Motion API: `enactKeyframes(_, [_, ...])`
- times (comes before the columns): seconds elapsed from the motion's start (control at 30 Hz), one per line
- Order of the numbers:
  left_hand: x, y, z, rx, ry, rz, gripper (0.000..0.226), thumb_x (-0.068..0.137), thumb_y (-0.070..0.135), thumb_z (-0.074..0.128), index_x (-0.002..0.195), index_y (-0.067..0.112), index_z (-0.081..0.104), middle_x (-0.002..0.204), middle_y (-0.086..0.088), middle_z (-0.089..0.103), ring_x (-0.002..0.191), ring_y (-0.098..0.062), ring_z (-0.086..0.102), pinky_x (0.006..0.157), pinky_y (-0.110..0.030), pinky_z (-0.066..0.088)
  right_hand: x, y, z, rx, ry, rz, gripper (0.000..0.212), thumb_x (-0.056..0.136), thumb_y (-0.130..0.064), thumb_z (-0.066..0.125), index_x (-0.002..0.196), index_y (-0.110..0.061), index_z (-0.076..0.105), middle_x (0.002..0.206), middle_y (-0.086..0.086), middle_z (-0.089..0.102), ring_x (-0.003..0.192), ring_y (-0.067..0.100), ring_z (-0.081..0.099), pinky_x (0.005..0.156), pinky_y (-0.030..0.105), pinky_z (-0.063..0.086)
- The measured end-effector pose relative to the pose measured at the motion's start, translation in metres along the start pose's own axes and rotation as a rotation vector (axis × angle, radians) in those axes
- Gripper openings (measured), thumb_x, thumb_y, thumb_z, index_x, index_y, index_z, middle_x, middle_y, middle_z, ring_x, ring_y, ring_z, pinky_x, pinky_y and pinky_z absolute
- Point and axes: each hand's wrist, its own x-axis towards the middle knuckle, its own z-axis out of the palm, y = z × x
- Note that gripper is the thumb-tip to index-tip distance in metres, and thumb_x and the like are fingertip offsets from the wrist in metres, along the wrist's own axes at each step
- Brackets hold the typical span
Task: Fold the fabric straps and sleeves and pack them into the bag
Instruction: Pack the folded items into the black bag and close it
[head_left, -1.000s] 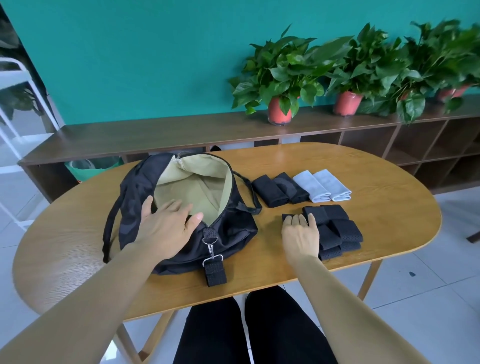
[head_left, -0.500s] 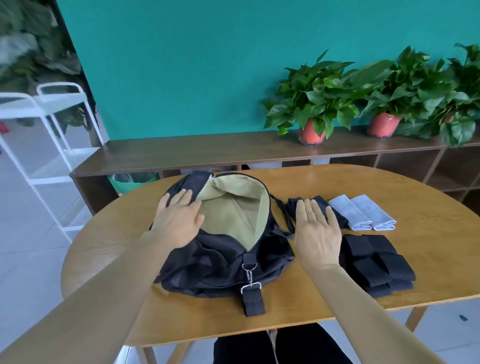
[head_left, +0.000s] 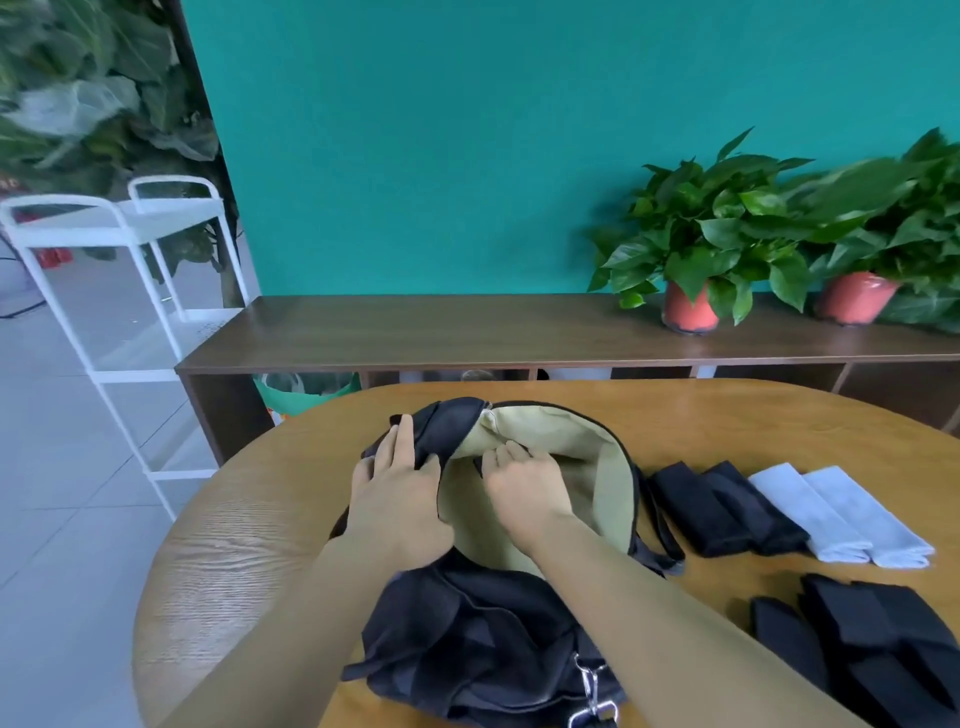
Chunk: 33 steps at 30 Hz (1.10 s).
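Observation:
A black bag (head_left: 483, 634) with a tan lining (head_left: 587, 499) lies open on the round wooden table (head_left: 249, 551). My left hand (head_left: 397, 499) rests flat on the bag's black flap, left of the opening. Inside the opening, my right hand (head_left: 524, 486) has its fingers curled onto the lining's upper left rim. Two folded black sleeves (head_left: 722, 512) and two folded light grey sleeves (head_left: 841, 514) lie side by side to the right of the bag. A pile of folded black straps (head_left: 883, 649) sits at the near right.
The bag's metal clip (head_left: 589, 696) hangs at the table's front edge. Behind the table runs a low dark sideboard (head_left: 467, 332) with potted plants (head_left: 696, 249). A white rack (head_left: 130, 291) stands at the left, with a green bin (head_left: 306, 389) under the sideboard.
My right hand has left the table by the black sleeves and gone into the bag's opening. My left hand slid up along the flap. The view has shifted left and closer.

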Motion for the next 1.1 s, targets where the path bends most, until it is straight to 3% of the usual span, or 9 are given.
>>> enactKeyframes(0.07, [0.0,-0.001,0.002,-0.015,-0.008,-0.018,0.073,0.079,0.037,0.056,0.145,0.025,0.028,0.156,-0.011,-0.026,0.146,-0.03,-0.007,0.113,-0.045,0.015,0.009,-0.006,0.012,0.032,-0.069,-0.01,0.049,0.075,-0.003,0.064,0.122,-0.004,0.048,0.114,0.01,0.058,0.108,0.026,0.051,0.08,0.033,0.046])
enactKeyframes(0.13, [0.0,-0.001,0.004,-0.015,-0.024,-0.025,0.077,0.079,0.038,0.059,0.147,0.025,0.025,0.155,-0.012,-0.027,0.145,-0.032,-0.001,0.111,-0.043,0.02,0.012,-0.011,0.023,0.135,-0.236,-0.035,0.06,0.078,0.0,0.061,0.133,0.001,0.038,0.13,0.018,0.047,0.123,0.03,0.042,0.086,0.039,0.047])
enactKeyframes(0.23, [-0.001,-0.001,0.007,-0.022,-0.02,-0.032,0.083,0.08,0.038,0.06,0.15,0.021,0.018,0.157,-0.011,-0.021,0.143,-0.031,0.008,0.109,-0.041,0.024,0.007,-0.013,0.03,0.259,-0.401,-0.045,0.071,0.09,-0.003,0.048,0.149,0.0,0.01,0.155,0.019,0.011,0.143,0.029,0.012,0.112,0.037,0.026])
enactKeyframes(0.33, [-0.001,-0.001,0.01,-0.049,0.01,-0.035,0.087,0.079,0.035,0.062,0.149,0.017,0.014,0.158,-0.007,-0.011,0.143,-0.029,0.011,0.11,-0.04,0.024,-0.005,-0.009,0.021,0.352,-0.499,-0.019,0.078,0.09,0.0,0.039,0.15,-0.007,-0.009,0.157,0.011,-0.02,0.145,0.024,-0.015,0.119,0.039,0.007])
enactKeyframes(0.53, [-0.002,0.002,0.017,-0.135,0.013,-0.025,0.096,0.078,0.027,0.065,0.151,0.015,0.004,0.156,0.002,-0.013,0.143,-0.026,0.007,0.109,-0.043,0.03,-0.007,-0.011,0.027,0.344,-0.633,-0.069,0.077,0.09,-0.005,0.039,0.152,-0.013,-0.005,0.157,0.006,-0.02,0.146,0.023,-0.012,0.118,0.039,0.013])
enactKeyframes(0.63, [0.001,0.004,0.024,-0.252,0.015,0.03,0.095,0.076,0.022,0.065,0.15,0.016,0.004,0.155,0.008,-0.016,0.141,-0.025,0.008,0.1,-0.039,0.042,0.008,-0.015,0.033,0.294,-0.656,-0.058,0.086,0.089,-0.003,0.047,0.151,-0.013,-0.011,0.157,0.006,-0.022,0.145,0.024,-0.014,0.118,0.039,0.012])
enactKeyframes(0.83, [0.01,0.016,0.031,-0.333,0.04,0.114,0.098,0.077,0.018,0.064,0.151,0.02,0.0,0.153,0.015,-0.018,0.142,-0.022,0.011,0.085,-0.028,0.042,0.019,-0.01,0.041,0.239,-0.683,0.016,0.094,0.087,-0.015,0.058,0.151,-0.013,-0.011,0.158,0.007,-0.018,0.146,0.025,-0.012,0.115,0.047,0.019])
enactKeyframes(1.1, [0.023,0.027,0.031,-0.368,0.006,0.163,0.096,0.078,0.014,0.061,0.15,0.018,-0.002,0.154,0.013,-0.021,0.144,-0.021,0.012,0.092,-0.027,0.041,0.033,0.002,0.052,0.26,-0.676,0.062,0.097,0.087,-0.017,0.061,0.15,-0.014,-0.012,0.158,0.005,-0.018,0.146,0.024,-0.012,0.114,0.045,0.016])
